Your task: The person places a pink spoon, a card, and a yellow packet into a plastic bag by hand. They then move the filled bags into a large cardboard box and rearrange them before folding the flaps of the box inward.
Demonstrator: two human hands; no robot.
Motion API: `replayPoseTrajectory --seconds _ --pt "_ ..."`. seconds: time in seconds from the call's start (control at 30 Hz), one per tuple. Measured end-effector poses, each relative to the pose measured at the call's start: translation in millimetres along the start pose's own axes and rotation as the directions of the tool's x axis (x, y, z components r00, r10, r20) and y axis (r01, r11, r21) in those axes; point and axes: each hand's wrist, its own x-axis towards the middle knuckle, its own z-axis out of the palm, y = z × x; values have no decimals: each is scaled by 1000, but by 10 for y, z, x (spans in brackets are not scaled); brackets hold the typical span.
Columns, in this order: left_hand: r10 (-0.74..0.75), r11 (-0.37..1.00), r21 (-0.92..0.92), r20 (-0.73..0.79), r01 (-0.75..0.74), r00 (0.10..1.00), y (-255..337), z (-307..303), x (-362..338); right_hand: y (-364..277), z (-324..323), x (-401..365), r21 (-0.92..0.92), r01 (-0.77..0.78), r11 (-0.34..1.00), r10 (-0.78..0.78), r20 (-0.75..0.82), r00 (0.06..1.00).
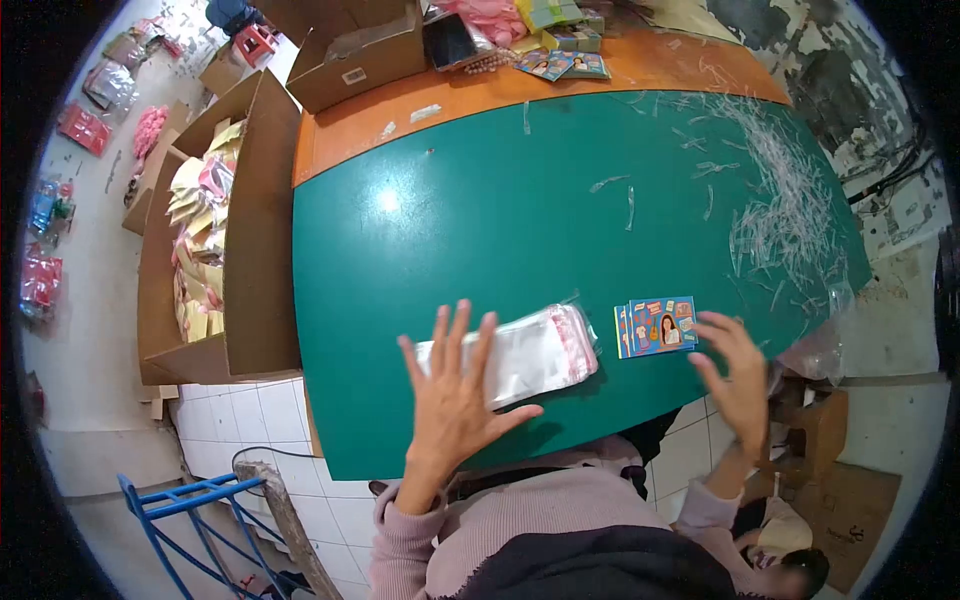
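My left hand (455, 385), fingers spread, is over the left part of a stack of clear plastic sleeves (535, 360) with pinkish-white edges at its right end. Right of the sleeves lies a small pile of blue printed cards (660, 327) with a figure on the top one. My right hand (735, 375) is at the right edge of these cards, its thumb and fingers apart and nothing held between them. Both lots rest near the front edge of the green tabletop (450, 230).
Clear plastic strips (790, 200) are heaped at the table's right side. An open cardboard box (260, 230) of packed items stands left. Another box (355, 75), a dark device (450, 42) and more cards (560, 65) sit at the back. A blue metal frame (190, 497) stands lower left.
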Motion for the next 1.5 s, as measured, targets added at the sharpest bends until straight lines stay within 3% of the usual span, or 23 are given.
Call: replayPoseTrajectory --seconds 0.03,0.23,0.4,0.47,0.53,0.57,0.6,0.63,0.7,0.77,0.87,0.93,0.97,1.0,1.03,1.1,1.17,1.2,1.23,1.27,1.33,1.4,1.5 --pt "-80 997 -14 -83 79 993 -108 -30 -136 -93 235 88 212 -49 976 40 45 998" --pt "-308 951 -93 -177 295 935 -471 120 -729 -371 711 733 236 123 964 -151 106 983" --pt "-519 854 -130 -168 503 838 -557 119 -1051 -100 627 1135 315 242 918 -353 369 859" --pt "-549 836 -103 -194 540 813 -606 136 -1175 81 345 1366 428 -11 904 -162 367 916" --pt "-646 763 -105 -179 638 742 -637 161 -1248 428 101 1625 45 -48 998 39 180 983" --pt "-635 768 -75 -226 637 739 -641 190 -1240 656 133 1624 41 -48 998 40 173 984" --pt "-630 772 -78 -232 631 741 -638 190 -1217 922 262 1643 -348 25 937 -57 -82 995" --pt "-634 765 -63 -245 641 734 -619 190 -1183 857 294 1678 -689 -10 725 -245 -271 931" --pt "-636 760 -88 -307 644 708 -594 195 -1151 466 366 1580 -581 301 756 -332 56 942" --pt "-639 759 -89 -299 645 709 -586 193 -1143 360 579 1554 -492 635 596 -539 341 770" --pt "-634 762 -80 -293 643 716 -601 204 -1172 655 405 1966 -511 682 523 -412 548 728" --pt "-627 767 -76 -298 637 720 -609 195 -1183 1490 -246 2399 -812 204 547 -74 196 978" --pt "-630 764 -69 -300 642 717 -597 191 -1174 2141 -626 2557 -853 -281 440 242 -189 952" --pt "-634 758 -66 -304 649 711 -587 195 -1150 2104 -947 2572 -841 -541 2 385 -499 776" --pt "-638 757 -91 -320 647 701 -579 199 -1139 2835 -1215 2666 -712 -695 99 124 -685 718" --pt "-649 748 -96 -313 656 694 -569 185 -1133 2444 -1738 2808 -551 -355 755 104 -434 895" --pt "-652 746 -100 -308 658 693 -565 187 -1124 1465 -1130 2787 -859 -495 127 -110 -509 854" --pt "-650 747 -98 -311 657 693 -569 193 -1124 1048 -805 2849 -818 -288 498 -85 -377 922" --pt "-651 746 -92 -310 660 693 -572 189 -1138 846 -497 2983 -609 119 784 -247 -132 960" --pt "-652 745 -86 -303 661 695 -572 182 -1145 637 -101 3022 -235 318 919 -321 25 947" --pt "-655 744 -127 -331 656 679 -570 190 -1126 144 603 2994 -314 535 784 -451 303 839" --pt "-660 740 -133 -335 659 673 -567 206 -1129 94 1167 2968 -379 678 629 -581 351 735" --pt "-661 738 -128 -333 662 672 -576 190 -1139 300 1217 3032 -327 758 564 -639 408 652"
